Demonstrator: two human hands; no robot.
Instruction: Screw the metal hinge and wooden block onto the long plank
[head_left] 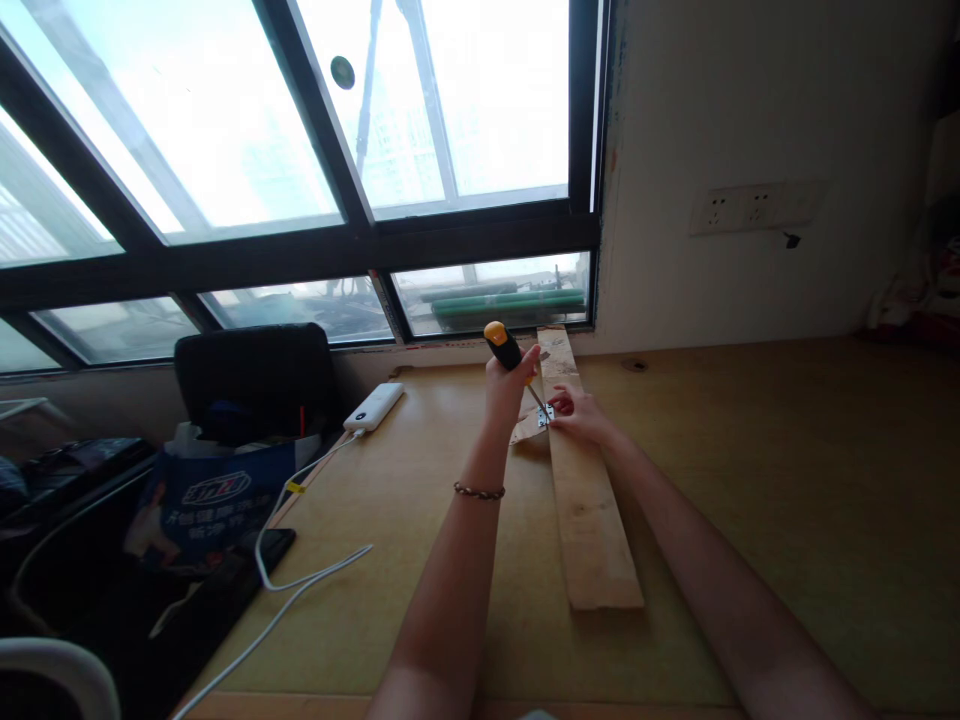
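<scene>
My left hand [510, 378] is wrapped round the yellow-and-black handle of a screwdriver [504, 343]. The shaft slants down to the right, its tip at a small silver metal plate that looks like a hinge [545, 415]. Beneath lies a long wooden board [592, 520], pointing from near me towards the window. A shorter piece of wood [529, 426] sticks out from its left side by the plate. My right hand [581, 413] rests over the board with thumb and fingers closed at the plate's right edge; whatever they pinch is too small to make out.
The wooden table [750, 520] meets a wall with sockets [757, 208] and a window. Near the left edge lies a white power bank [375, 407] with a white cable [311, 578] trailing forward. A black chair [255, 375] and blue bag [217, 500] stand left.
</scene>
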